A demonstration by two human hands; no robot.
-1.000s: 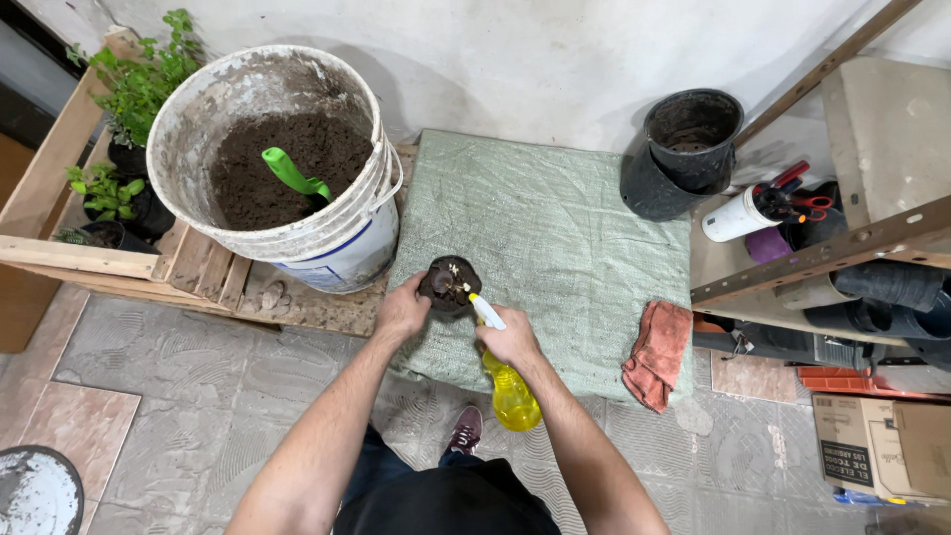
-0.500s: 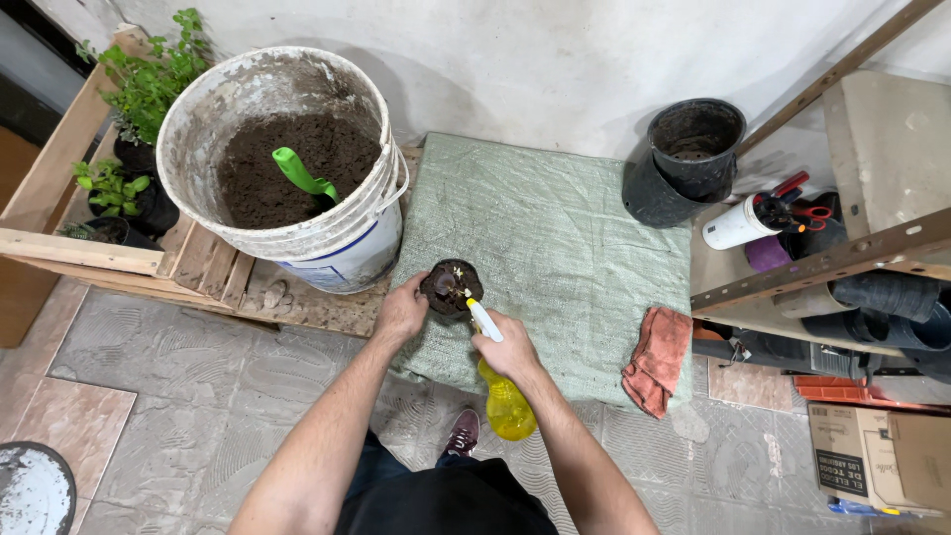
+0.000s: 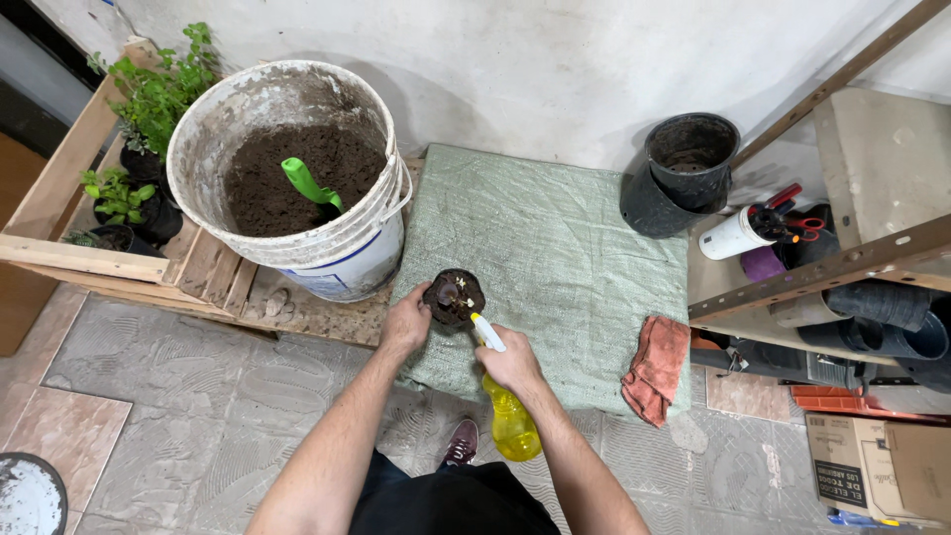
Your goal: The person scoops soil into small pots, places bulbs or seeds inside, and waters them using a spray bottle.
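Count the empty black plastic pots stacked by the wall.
2: one upright black plastic pot beside the wall, and one tilted black plastic pot leaning under it, right of the green woven mat. More may be nested inside.

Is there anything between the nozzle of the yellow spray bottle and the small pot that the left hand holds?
Nothing visible. The spray bottle in the right hand points its white nozzle straight at the small pot, held by the left hand over the green mat.

Small pot (image 3: 454,297) and spray bottle (image 3: 505,401), slightly lower and rightward than before.
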